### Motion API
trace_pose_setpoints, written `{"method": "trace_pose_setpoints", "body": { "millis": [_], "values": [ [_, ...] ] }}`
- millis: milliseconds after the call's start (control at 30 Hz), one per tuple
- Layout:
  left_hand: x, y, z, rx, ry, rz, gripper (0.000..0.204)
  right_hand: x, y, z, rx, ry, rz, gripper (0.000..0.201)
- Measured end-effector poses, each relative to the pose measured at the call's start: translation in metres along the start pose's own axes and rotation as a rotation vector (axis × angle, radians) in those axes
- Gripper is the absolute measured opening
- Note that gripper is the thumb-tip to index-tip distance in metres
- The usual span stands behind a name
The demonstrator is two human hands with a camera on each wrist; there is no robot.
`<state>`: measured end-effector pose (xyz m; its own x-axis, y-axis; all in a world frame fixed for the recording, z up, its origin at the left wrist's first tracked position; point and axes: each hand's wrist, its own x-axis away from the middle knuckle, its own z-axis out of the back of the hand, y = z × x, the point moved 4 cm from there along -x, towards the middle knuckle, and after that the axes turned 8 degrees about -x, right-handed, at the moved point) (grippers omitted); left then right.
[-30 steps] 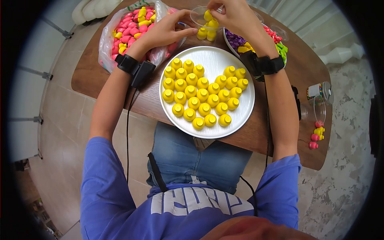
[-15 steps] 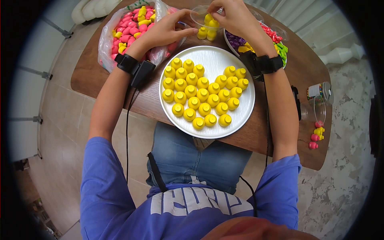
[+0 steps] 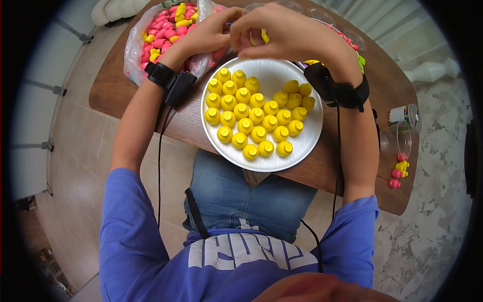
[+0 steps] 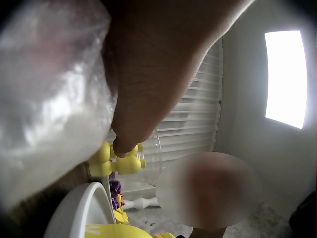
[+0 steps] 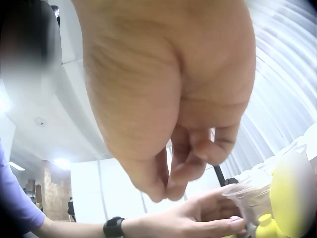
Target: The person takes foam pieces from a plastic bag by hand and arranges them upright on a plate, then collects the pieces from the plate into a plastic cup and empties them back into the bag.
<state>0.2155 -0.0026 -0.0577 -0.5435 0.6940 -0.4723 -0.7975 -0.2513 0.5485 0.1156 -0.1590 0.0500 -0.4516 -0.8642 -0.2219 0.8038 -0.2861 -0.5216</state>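
Note:
My left hand is beside a clear plastic cup, its thumb and fingers curved round the near side in the right wrist view. Yellow bottle-shaped pieces show in and around that cup. My right hand hangs over the far edge of a round white plate, fingers loosely curled with nothing visible between them. From the head it covers most of the cup. Many yellow bottle-shaped pieces stand upright on the plate in a heart-like pattern.
A plastic bag of pink and yellow pieces lies at the far left. Behind my right wrist is a dish with green pieces. On the right stand a lidded jar and a clear cup, with several pink and yellow pieces near the table edge.
My right hand has left the pieces in the cup and moved left and nearer, over the plate's far edge. The left hand has shifted only slightly. The pieces on the plate stand as before.

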Motion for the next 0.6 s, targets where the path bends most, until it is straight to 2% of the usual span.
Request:
{"method": "trace_pose_setpoints", "body": {
  "millis": [33, 133, 267, 467, 533, 567, 600],
  "values": [
    [0.000, 0.001, 0.000, 0.001, -0.023, 0.012, 0.050, 0.000, 0.001, -0.005, -0.001, 0.001, -0.002, 0.014],
    [0.001, -0.003, -0.001, 0.077, -0.053, 0.068, 0.051, -0.002, 0.010, -0.023, -0.001, -0.183, -0.182, 0.020],
    [0.001, -0.006, -0.002, 0.040, -0.031, 0.074, 0.052, -0.005, 0.021, -0.035, -0.005, -0.192, -0.191, 0.018],
    [0.001, -0.006, -0.001, 0.037, -0.058, 0.033, 0.051, -0.004, 0.014, -0.022, -0.005, -0.163, -0.173, 0.019],
    [0.000, -0.005, -0.002, -0.043, -0.001, -0.040, 0.051, -0.001, 0.008, -0.006, -0.114, -0.060, -0.091, 0.016],
    [-0.001, 0.017, 0.001, -0.042, 0.002, -0.037, 0.051, 0.001, 0.002, 0.004, -0.115, -0.064, -0.090, 0.016],
    [0.000, 0.039, 0.005, 0.003, 0.041, -0.014, 0.043, 0.003, -0.008, 0.020, -0.077, 0.068, -0.076, 0.016]
  ]
}}
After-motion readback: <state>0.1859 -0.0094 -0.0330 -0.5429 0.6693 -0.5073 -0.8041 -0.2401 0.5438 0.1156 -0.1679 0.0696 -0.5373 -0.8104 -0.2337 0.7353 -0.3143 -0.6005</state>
